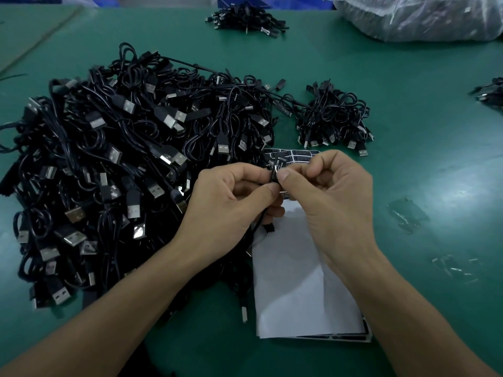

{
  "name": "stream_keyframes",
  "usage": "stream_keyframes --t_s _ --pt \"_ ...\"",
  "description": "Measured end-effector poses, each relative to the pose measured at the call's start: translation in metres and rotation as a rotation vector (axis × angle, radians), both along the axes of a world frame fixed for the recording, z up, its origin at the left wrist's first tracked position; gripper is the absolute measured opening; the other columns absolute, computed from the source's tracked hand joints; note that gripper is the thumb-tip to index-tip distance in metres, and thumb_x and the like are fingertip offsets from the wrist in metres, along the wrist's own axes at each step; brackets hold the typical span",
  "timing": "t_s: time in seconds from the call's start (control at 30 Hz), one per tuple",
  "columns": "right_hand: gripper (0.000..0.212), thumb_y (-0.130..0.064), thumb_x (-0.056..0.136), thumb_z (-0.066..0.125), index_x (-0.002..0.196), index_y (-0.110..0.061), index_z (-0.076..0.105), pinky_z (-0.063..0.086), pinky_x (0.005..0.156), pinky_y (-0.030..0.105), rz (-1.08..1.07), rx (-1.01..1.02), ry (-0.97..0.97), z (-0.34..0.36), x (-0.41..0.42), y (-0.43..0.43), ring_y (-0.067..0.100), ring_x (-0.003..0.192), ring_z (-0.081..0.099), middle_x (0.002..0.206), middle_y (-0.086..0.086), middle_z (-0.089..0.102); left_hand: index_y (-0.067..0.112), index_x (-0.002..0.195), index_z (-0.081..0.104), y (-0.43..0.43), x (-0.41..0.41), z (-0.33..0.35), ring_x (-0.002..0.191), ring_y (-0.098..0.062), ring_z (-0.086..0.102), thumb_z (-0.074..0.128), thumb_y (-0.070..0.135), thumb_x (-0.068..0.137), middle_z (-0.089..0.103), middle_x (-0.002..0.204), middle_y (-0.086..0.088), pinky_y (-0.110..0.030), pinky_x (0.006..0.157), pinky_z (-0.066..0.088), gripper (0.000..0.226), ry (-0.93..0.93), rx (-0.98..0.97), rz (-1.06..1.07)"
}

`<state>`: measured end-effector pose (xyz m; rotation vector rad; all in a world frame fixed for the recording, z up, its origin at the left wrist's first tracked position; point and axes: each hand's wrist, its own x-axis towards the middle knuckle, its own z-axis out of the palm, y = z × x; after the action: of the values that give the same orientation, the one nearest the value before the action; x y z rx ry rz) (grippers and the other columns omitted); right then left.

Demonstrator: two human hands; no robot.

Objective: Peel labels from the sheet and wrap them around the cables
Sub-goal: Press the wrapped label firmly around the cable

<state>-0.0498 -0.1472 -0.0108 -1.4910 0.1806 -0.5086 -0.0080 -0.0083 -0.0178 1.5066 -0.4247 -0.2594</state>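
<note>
While a white sheet [299,289] lies low centre on the green table [422,164], both hands meet mid-frame: left hand [231,202] pinches a black cable [257,227], right hand [332,191] pinches a black label [278,166] against it. Cable heap [122,159] fills left; small bundle [334,118] beyond; plastic bag [419,14] upper right.

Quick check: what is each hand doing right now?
Left hand: closed, pinching the black cable just below the label.
Right hand: closed, thumb and fingers pinching the label onto the cable.
</note>
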Motion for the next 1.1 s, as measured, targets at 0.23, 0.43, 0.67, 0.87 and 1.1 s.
stream_keyframes --t_s 0.23,0.43,0.67,0.87,1.1 --pt "0.034 0.008 0.082 0.074 0.075 -0.014 0.049 0.056 0.065 0.022 0.028 0.01 -0.011 0.0018 -0.0007 -0.0023 0.008 0.064 0.066 0.071 -0.004 0.072 0.009 0.091 0.072 -0.0007 -0.0008 0.0005 0.065 -0.021 0.075 0.067 0.003 0.092 0.075 0.073 -0.011 -0.026 0.058 0.059 0.008 0.022 -0.008 0.002" --pt "0.034 0.009 0.082 0.073 0.074 -0.014 0.049 0.056 0.067 0.021 0.033 0.02 -0.016 0.0019 -0.0004 -0.0047 0.009 0.066 0.067 0.071 -0.002 0.072 0.005 0.092 0.071 -0.0009 -0.0011 0.001 0.065 -0.021 0.075 0.068 0.002 0.091 0.075 0.073 -0.013 -0.026 0.059 0.06 0.005 0.038 -0.014 0.009" --pt "0.034 0.009 0.082 0.074 0.075 -0.013 0.049 0.053 0.063 0.017 0.043 0.033 -0.002 0.0037 -0.0002 -0.006 0.007 0.062 0.065 0.068 -0.004 0.071 0.011 0.091 0.072 -0.0005 -0.0004 0.0005 0.069 -0.021 0.076 0.067 0.003 0.092 0.076 0.075 -0.01 -0.024 0.059 0.058 0.009 0.013 -0.013 0.01" --pt "0.034 0.007 0.083 0.074 0.076 -0.014 0.048 0.054 0.064 0.021 0.056 0.046 0.007 0.0059 -0.0009 -0.0066 0.011 0.065 0.065 0.07 -0.001 0.071 0.01 0.091 0.072 -0.0012 -0.0006 0.0 0.068 -0.021 0.076 0.068 0.003 0.091 0.076 0.074 -0.009 -0.023 0.058 0.058 0.009 0.019 -0.014 0.011" --pt "0.035 0.007 0.081 0.075 0.074 -0.015 0.048 0.053 0.062 0.019 0.037 0.024 0.011 0.0051 -0.0013 -0.0057 0.008 0.062 0.065 0.069 -0.003 0.072 0.01 0.091 0.071 -0.0006 -0.0007 0.0001 0.067 -0.022 0.076 0.069 0.003 0.091 0.076 0.074 -0.01 -0.023 0.058 0.058 0.007 0.034 -0.021 0.016"
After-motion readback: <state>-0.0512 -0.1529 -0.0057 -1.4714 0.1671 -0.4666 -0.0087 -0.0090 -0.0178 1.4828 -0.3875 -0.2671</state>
